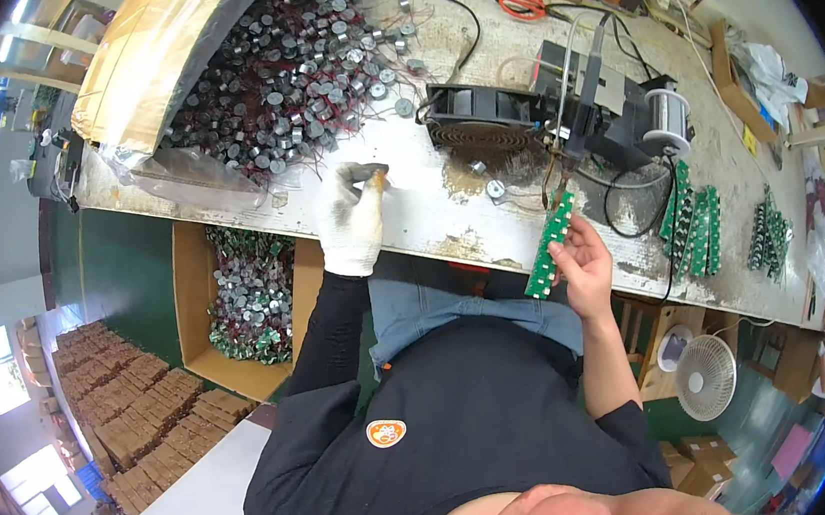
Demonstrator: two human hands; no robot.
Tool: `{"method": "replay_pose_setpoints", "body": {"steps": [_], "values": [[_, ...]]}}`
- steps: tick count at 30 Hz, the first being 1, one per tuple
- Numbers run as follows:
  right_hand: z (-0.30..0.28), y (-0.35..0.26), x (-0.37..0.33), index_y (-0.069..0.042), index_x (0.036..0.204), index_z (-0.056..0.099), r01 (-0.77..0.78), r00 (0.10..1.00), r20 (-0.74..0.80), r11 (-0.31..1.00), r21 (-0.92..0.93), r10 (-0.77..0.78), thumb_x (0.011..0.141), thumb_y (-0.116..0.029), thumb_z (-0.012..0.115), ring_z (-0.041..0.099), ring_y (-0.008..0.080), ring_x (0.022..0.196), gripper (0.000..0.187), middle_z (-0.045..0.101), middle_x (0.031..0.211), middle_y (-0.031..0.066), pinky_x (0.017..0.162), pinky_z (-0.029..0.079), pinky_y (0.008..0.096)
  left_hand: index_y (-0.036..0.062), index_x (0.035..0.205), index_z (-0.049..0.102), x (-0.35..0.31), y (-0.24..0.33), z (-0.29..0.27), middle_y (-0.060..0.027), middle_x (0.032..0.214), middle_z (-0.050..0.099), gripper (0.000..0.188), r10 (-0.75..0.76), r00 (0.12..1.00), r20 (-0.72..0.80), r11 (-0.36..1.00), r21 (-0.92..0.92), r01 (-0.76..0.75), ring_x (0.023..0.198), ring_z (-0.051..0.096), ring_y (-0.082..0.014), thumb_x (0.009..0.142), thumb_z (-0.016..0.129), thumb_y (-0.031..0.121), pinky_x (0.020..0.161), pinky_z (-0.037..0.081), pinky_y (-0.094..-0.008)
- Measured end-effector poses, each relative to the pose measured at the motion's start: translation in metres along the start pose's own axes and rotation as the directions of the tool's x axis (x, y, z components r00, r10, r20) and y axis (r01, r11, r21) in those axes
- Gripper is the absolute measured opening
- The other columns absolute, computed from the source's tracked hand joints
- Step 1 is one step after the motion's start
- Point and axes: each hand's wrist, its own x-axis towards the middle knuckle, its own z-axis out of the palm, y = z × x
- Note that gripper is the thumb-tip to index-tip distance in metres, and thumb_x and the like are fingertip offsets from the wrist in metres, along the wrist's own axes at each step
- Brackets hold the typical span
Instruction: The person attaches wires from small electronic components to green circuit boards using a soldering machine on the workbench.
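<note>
My left hand (353, 226), in a white glove with darkened fingertips, is over the near edge of the workbench. Its thumb and fingers are pinched together, and what they hold, if anything, is too small to make out. Just beyond it lies a big heap of small round metal parts with thin red wires (283, 80), spilling from a tipped carton (146, 69). My bare right hand (586, 264) grips a long green circuit board strip (550, 248), held tilted at the bench edge. The strip's far end is close below the tip of a soldering stand (567, 121).
A black fan (483, 114) stands mid-bench, with two loose round parts (496, 188) in front. A solder wire spool (667, 120) and several green board strips (701, 232) lie to the right. Red-handled scissors (521, 2) are farther back. Below left sits a filled cardboard box (196, 325).
</note>
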Motion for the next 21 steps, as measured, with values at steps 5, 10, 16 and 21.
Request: {"method": "replay_pose_setpoints", "body": {"steps": [5, 10, 16, 21], "values": [[0.003, -0.003, 0.001, 0.006, 0.127, 0.043, -0.012, 1.0, -0.015, 1.0, 0.023, 0.013, 0.087, 0.004, 0.059, 0.055, 0.006, 0.066, 0.044, 0.06, 0.105, 0.0106, 0.047, 0.043, 0.0184, -0.0039, 0.1, 0.048, -0.005, 0.016, 0.005, -0.0159, 0.091, 0.067, 0.02, -0.255, 0.952, 0.17, 0.922, -0.254, 0.292, 0.063, 0.059, -0.0106, 0.089, 0.061, 0.007, 0.054, 0.046, -0.0207], [0.004, -0.002, 0.002, 0.004, 0.128, 0.043, -0.026, 1.0, -0.006, 0.998, 0.054, 0.026, 0.087, 0.003, 0.06, 0.056, 0.0067, 0.066, 0.044, 0.06, 0.101, 0.009, 0.048, 0.044, 0.019, -0.0063, 0.112, 0.045, -0.021, 0.029, 0.023, -0.022, 0.099, 0.065, 0.031, -0.366, 0.889, 0.273, 0.786, -0.421, 0.453, 0.075, 0.065, -0.0191, 0.091, 0.06, 0.012, 0.067, 0.054, -0.0281], [0.001, -0.001, 0.0, 0.004, 0.129, 0.042, -0.052, 0.999, 0.003, 0.997, 0.064, 0.052, 0.086, 0.003, 0.06, 0.057, 0.0074, 0.067, 0.047, 0.058, 0.103, 0.0105, 0.048, 0.045, 0.0184, -0.0066, 0.114, 0.048, -0.043, 0.027, 0.036, -0.0192, 0.103, 0.064, 0.031, -0.358, 0.841, 0.406, 0.754, -0.405, 0.517, 0.086, 0.065, -0.021, 0.093, 0.058, 0.015, 0.076, 0.054, -0.0304], [0.001, -0.004, -0.001, 0.004, 0.13, 0.04, -0.091, 0.996, 0.021, 0.995, 0.036, 0.09, 0.084, 0.002, 0.064, 0.057, 0.0081, 0.069, 0.052, 0.055, 0.104, 0.0106, 0.051, 0.046, 0.0205, -0.0042, 0.113, 0.051, -0.056, 0.035, 0.049, -0.0141, 0.101, 0.064, 0.027, -0.382, 0.803, 0.458, 0.756, -0.344, 0.556, 0.085, 0.064, -0.0181, 0.095, 0.056, 0.015, 0.076, 0.053, -0.0289]]}}
